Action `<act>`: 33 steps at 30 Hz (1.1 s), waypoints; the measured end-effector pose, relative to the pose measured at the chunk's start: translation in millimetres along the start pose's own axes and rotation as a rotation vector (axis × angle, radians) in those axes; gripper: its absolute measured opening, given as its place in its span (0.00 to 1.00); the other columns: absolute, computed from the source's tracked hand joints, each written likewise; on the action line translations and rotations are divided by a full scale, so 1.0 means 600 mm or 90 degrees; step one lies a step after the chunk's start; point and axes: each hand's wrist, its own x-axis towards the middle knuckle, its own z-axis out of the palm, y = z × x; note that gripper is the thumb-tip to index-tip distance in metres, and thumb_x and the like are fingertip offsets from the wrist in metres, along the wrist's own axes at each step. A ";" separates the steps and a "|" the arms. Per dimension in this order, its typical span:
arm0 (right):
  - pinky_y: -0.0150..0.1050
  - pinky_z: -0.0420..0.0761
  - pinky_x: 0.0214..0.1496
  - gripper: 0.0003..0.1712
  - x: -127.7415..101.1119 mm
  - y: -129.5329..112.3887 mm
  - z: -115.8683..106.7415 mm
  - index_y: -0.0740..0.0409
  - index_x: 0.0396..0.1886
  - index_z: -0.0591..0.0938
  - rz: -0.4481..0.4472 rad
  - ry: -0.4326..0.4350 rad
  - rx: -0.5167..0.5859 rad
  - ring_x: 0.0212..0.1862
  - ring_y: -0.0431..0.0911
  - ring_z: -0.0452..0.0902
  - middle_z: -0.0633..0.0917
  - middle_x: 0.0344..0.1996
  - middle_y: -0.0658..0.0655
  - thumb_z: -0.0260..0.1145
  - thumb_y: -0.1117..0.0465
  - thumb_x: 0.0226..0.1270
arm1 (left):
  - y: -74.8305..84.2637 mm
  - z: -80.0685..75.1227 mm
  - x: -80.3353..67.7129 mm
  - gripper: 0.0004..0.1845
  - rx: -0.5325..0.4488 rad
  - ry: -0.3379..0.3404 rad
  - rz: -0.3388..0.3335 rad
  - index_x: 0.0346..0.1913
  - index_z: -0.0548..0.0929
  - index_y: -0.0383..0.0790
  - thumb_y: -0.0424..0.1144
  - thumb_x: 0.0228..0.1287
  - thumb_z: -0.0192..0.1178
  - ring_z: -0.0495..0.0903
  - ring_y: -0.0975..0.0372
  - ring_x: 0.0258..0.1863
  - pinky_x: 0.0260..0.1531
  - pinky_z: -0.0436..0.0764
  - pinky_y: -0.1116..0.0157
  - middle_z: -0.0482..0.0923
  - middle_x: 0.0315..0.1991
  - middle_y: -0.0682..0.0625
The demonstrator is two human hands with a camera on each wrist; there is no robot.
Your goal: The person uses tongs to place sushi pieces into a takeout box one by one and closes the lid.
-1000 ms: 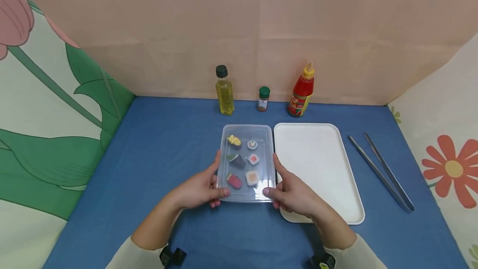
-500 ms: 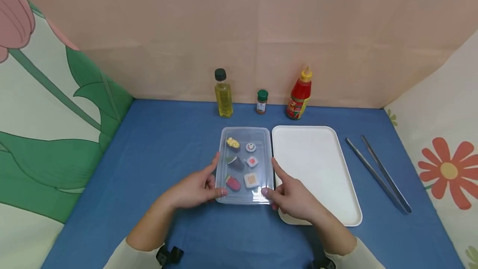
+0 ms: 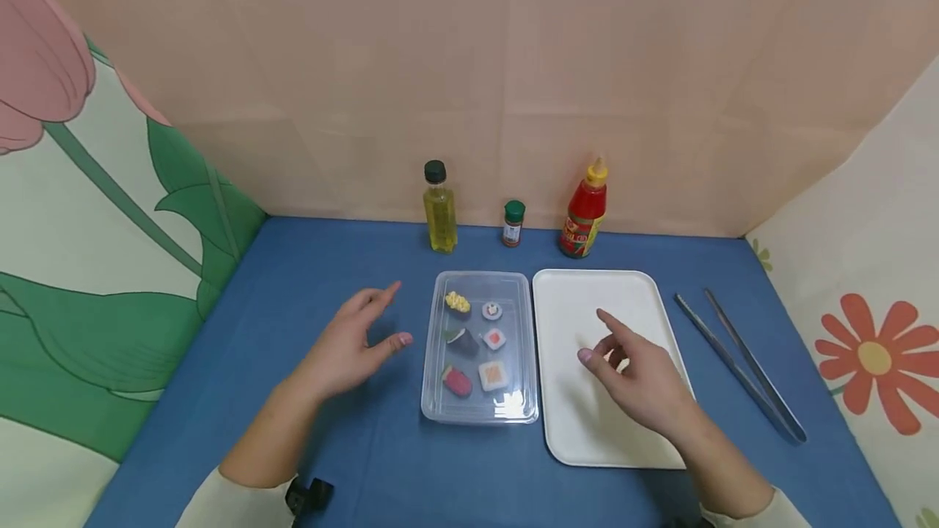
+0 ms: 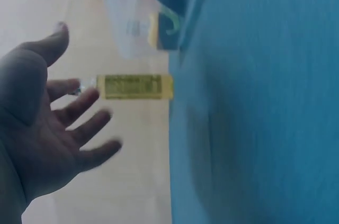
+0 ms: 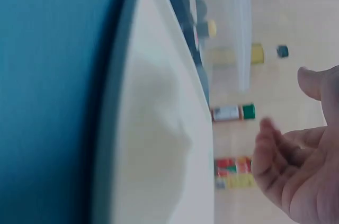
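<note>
Clear plastic lidded box (image 3: 480,347) of six toy sushi pieces (image 3: 473,341) sits at the centre of our blue surface (image 3: 308,283), its right edge just beside the white rectangular tray (image 3: 587,430) at three o'clock. Our left hand (image 3: 345,345) hovers at nine o'clock of the box, fingers spread and released, holding nothing; our right hand (image 3: 637,377) hangs over the tray, loosely curled, also empty. We judge the box light, thin-walled and somewhat slippery, its lid liable to flex, so we would take it by the two long rims. At twelve o'clock stand a yellow oil bottle (image 3: 439,207), a small green-capped spice jar (image 3: 513,223) and a red sauce bottle (image 3: 584,209); metal tongs (image 3: 739,363) lie far right.
</note>
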 end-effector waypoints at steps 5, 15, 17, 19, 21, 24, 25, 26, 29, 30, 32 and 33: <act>0.67 0.79 0.53 0.46 0.016 0.034 -0.036 0.60 0.78 0.68 -0.018 0.056 -0.091 0.62 0.66 0.71 0.76 0.63 0.68 0.69 0.39 0.71 | -0.025 -0.012 0.029 0.48 0.109 0.060 -0.006 0.82 0.62 0.45 0.65 0.67 0.65 0.45 0.39 0.81 0.70 0.48 0.27 0.53 0.81 0.39; 0.83 0.32 0.67 0.61 0.046 0.095 -0.073 0.61 0.82 0.58 -0.006 0.101 -0.247 0.79 0.75 0.29 0.49 0.79 0.76 0.65 0.27 0.64 | -0.049 -0.013 0.059 0.60 0.259 0.062 -0.056 0.85 0.50 0.50 0.82 0.59 0.53 0.20 0.38 0.80 0.62 0.29 0.20 0.24 0.85 0.45; 0.81 0.23 0.65 0.63 0.048 0.103 -0.073 0.59 0.83 0.57 0.008 0.094 -0.272 0.79 0.75 0.21 0.45 0.80 0.75 0.63 0.23 0.63 | -0.050 -0.008 0.061 0.62 0.280 0.053 -0.063 0.85 0.49 0.50 0.85 0.57 0.50 0.18 0.38 0.79 0.61 0.28 0.20 0.22 0.84 0.46; 0.80 0.17 0.62 0.66 0.048 0.108 -0.072 0.58 0.84 0.54 0.020 0.086 -0.290 0.77 0.74 0.15 0.42 0.81 0.74 0.61 0.20 0.61 | -0.050 -0.003 0.062 0.64 0.293 0.044 -0.068 0.85 0.48 0.51 0.87 0.55 0.46 0.16 0.38 0.79 0.60 0.27 0.19 0.20 0.84 0.46; 0.79 0.14 0.61 0.68 0.049 0.112 -0.069 0.56 0.85 0.52 0.029 0.080 -0.308 0.76 0.72 0.10 0.38 0.82 0.73 0.58 0.17 0.59 | -0.049 0.003 0.062 0.65 0.300 0.036 -0.075 0.85 0.47 0.51 0.89 0.53 0.43 0.15 0.38 0.78 0.59 0.26 0.19 0.20 0.84 0.46; 0.80 0.14 0.60 0.71 0.049 0.114 -0.064 0.54 0.86 0.49 0.034 0.075 -0.330 0.75 0.70 0.07 0.36 0.81 0.73 0.57 0.14 0.56 | -0.051 0.012 0.060 0.67 0.307 0.027 -0.089 0.86 0.45 0.52 0.91 0.50 0.40 0.14 0.38 0.78 0.59 0.26 0.19 0.19 0.84 0.46; 0.80 0.14 0.60 0.72 0.048 0.115 -0.063 0.54 0.86 0.48 0.037 0.071 -0.336 0.75 0.70 0.06 0.35 0.81 0.73 0.56 0.14 0.56 | -0.052 0.015 0.058 0.67 0.308 0.025 -0.094 0.86 0.45 0.52 0.91 0.50 0.40 0.15 0.37 0.78 0.58 0.26 0.19 0.18 0.83 0.46; 0.80 0.14 0.59 0.72 0.047 0.114 -0.061 0.54 0.86 0.47 0.039 0.068 -0.339 0.74 0.70 0.06 0.34 0.81 0.73 0.56 0.13 0.55 | -0.052 0.019 0.056 0.67 0.310 0.022 -0.099 0.86 0.45 0.52 0.91 0.50 0.40 0.15 0.37 0.78 0.58 0.26 0.19 0.18 0.83 0.46; 0.80 0.14 0.59 0.73 0.045 0.113 -0.056 0.54 0.86 0.46 0.044 0.064 -0.344 0.74 0.70 0.05 0.33 0.81 0.72 0.57 0.14 0.55 | -0.055 0.027 0.052 0.67 0.311 0.011 -0.112 0.86 0.43 0.53 0.92 0.49 0.40 0.14 0.37 0.77 0.58 0.27 0.18 0.16 0.83 0.47; 0.80 0.13 0.58 0.73 0.044 0.113 -0.055 0.54 0.86 0.46 0.044 0.064 -0.343 0.74 0.70 0.05 0.33 0.81 0.72 0.57 0.14 0.55 | -0.056 0.029 0.051 0.67 0.313 0.009 -0.115 0.86 0.43 0.53 0.92 0.49 0.40 0.14 0.37 0.77 0.58 0.27 0.18 0.15 0.83 0.47; 0.79 0.12 0.58 0.72 0.043 0.112 -0.054 0.54 0.86 0.46 0.042 0.068 -0.343 0.74 0.70 0.05 0.33 0.81 0.72 0.59 0.16 0.56 | -0.056 0.031 0.051 0.68 0.314 0.006 -0.120 0.86 0.42 0.54 0.92 0.48 0.39 0.13 0.37 0.77 0.58 0.27 0.18 0.15 0.82 0.47; 0.79 0.12 0.58 0.72 0.043 0.112 -0.054 0.54 0.86 0.46 0.041 0.070 -0.344 0.74 0.70 0.06 0.33 0.81 0.72 0.60 0.16 0.56 | -0.056 0.031 0.050 0.68 0.314 0.004 -0.121 0.86 0.42 0.54 0.93 0.47 0.39 0.14 0.36 0.77 0.58 0.27 0.18 0.14 0.82 0.47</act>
